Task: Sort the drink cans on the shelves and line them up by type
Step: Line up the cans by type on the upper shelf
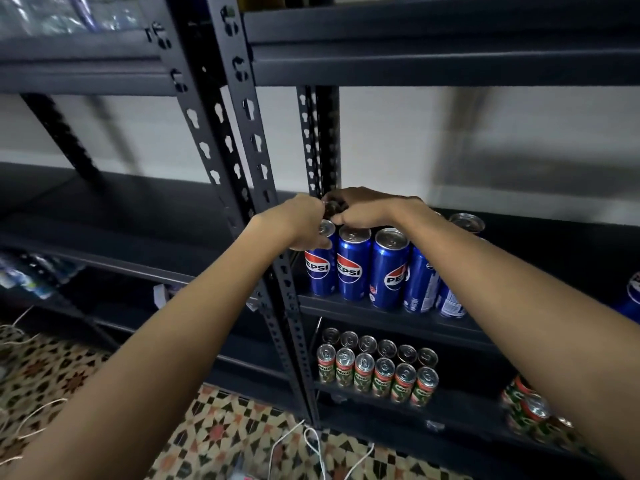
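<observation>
green cans (377,372) stand in two rows on the lower shelf. above, blue cans (353,268) line the middle shelf's (381,315) front. both hands, left (301,221) and right (360,211), curl round a can (331,207) behind them.

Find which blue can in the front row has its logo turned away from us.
The fourth blue can from the left post: it shows small print, while the three to its left show logos.
</observation>
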